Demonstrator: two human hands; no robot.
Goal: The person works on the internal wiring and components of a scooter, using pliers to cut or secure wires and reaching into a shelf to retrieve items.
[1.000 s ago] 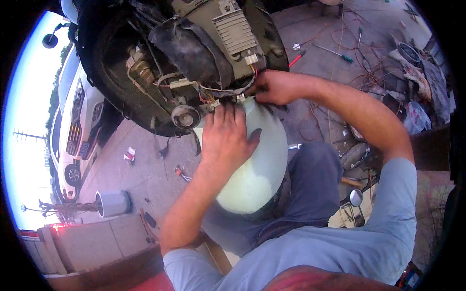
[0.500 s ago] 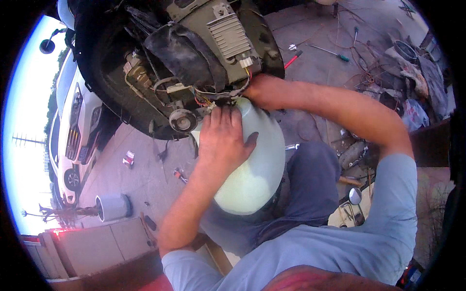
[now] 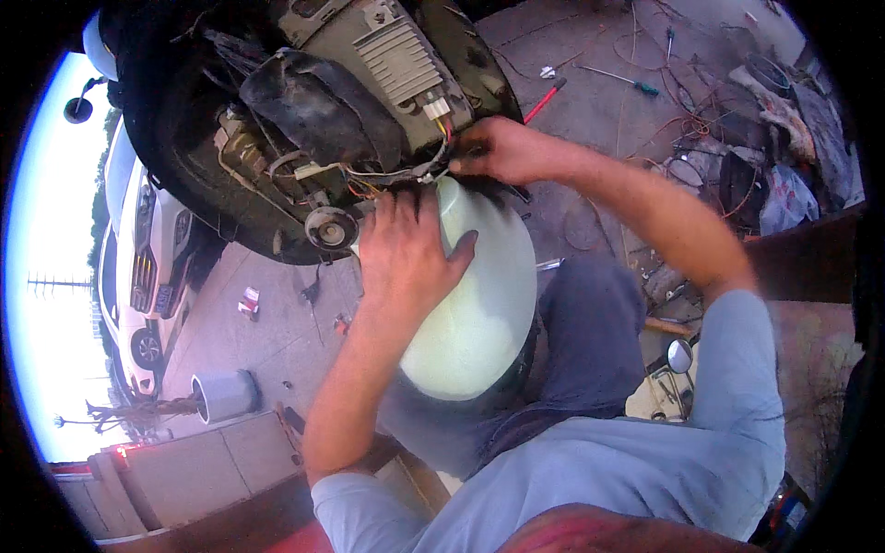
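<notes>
A pale green curved panel (image 3: 493,304) leans against my lap, its upper end under the opened dark vehicle body (image 3: 194,157). My left hand (image 3: 406,253) lies on the panel with its fingers hooked over the top edge and the thumb apart. At the panel's upper right, my right hand (image 3: 507,152) pinches at a thin wire; the fingertips are partly shadowed. Coloured wires (image 3: 369,180) run between the hands. Above them are a finned metal unit (image 3: 396,69) with a white connector (image 3: 435,110) and a black pouch (image 3: 323,111). A round horn (image 3: 330,228) sits beside my left hand.
On the floor at the far right lie a screwdriver (image 3: 622,79), a red-handled tool (image 3: 545,101) and tangled wires. Cloths and a plastic bag (image 3: 789,198) are heaped farther right. A grey-white pot (image 3: 226,394) and a white car (image 3: 152,267) stand at left.
My right hand has drawn back from beneath the body's edge, so its fingers now show at the wire. My left hand stays on the panel. The view has shifted slightly.
</notes>
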